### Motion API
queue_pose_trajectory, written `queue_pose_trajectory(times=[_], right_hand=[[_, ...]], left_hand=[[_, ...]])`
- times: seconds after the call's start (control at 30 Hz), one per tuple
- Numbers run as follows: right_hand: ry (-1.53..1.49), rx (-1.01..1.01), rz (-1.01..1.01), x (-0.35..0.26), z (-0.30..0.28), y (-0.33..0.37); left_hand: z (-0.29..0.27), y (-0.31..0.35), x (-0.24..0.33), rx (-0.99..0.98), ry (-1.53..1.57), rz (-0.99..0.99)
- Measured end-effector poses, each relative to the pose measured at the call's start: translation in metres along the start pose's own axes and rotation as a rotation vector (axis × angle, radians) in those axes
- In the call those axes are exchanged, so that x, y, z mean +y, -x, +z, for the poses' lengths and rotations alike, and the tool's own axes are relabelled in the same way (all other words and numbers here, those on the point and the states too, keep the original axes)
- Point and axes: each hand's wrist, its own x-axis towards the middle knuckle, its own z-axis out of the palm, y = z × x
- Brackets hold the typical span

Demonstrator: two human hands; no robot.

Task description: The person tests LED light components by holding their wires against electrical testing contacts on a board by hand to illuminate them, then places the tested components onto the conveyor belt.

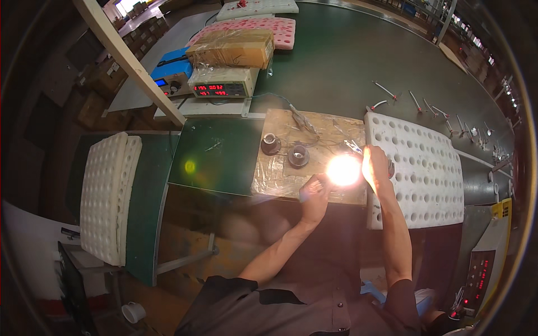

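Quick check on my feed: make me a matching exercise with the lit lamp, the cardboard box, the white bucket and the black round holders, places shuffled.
Things
1. Lit lamp
2. Cardboard box
3. White bucket
4. Black round holders

Places
A. On top of the meter with red digits
B. Standing on the brown board
C. Between the left hand and the right hand
D. Near the lower left of the view

Right pairs: 1-C, 2-A, 3-D, 4-B
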Motion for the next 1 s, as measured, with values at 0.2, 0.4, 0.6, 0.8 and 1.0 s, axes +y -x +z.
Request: queue_pose_trajectory(times=[0.2, 0.4, 0.6, 0.8, 1.0], right_hand=[[0.007, -0.02, 0.029, -0.003, -0.004, 0.0], [-0.009, -0.072, 0.073, -0.012, -0.015, 0.002], [-0.021, -0.128, 0.119, -0.021, -0.026, 0.004], [-0.04, -0.035, 0.061, -0.015, -0.018, 0.006], [-0.08, 0.031, 0.006, -0.005, -0.005, 0.004]], left_hand=[[-0.002, 0.002, 0.001, -0.046, 0.026, -0.111], [-0.003, 0.001, -0.002, -0.023, -0.032, 0.017], [-0.001, 0.002, -0.015, -0.013, 0.063, 0.159], [-0.003, 0.003, -0.016, -0.066, -0.009, 0.198], [0.006, 0.001, -0.006, -0.034, 0.395, -0.15]])
